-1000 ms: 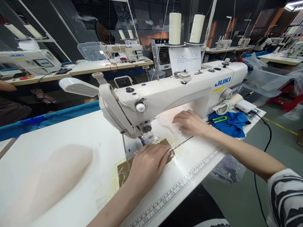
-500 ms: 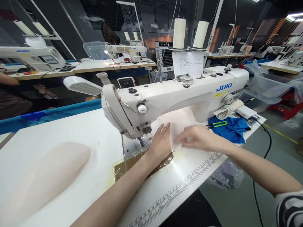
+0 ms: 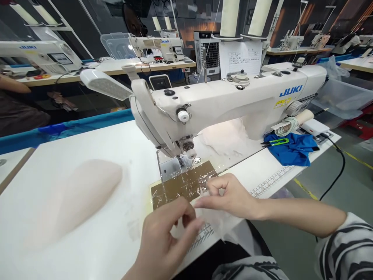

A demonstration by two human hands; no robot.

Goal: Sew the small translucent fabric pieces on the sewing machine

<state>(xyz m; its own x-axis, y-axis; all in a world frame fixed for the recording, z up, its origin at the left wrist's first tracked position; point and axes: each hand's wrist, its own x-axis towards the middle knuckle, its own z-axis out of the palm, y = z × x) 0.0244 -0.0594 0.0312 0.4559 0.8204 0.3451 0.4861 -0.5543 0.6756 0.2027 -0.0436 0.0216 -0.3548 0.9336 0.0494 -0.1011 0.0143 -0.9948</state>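
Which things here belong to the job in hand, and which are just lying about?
Likely in the job:
sheer fabric, at both hands
JUKI sewing machine
pale fabric under its arm

Apparently lying about:
blue cloth
green thread snips on it
coiled cord

JUKI on sewing machine [image 3: 227, 102], numbers on ruler [image 3: 271, 181]

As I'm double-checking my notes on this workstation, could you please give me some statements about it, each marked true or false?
1. Green snips lie on blue cloth. True.
2. The right hand grips the machine's handwheel. False: the right hand pinches sheer white fabric.
3. Two thread cones stand behind the near sewing machine. True.
4. The near machine's lettering is red. False: the lettering is blue.
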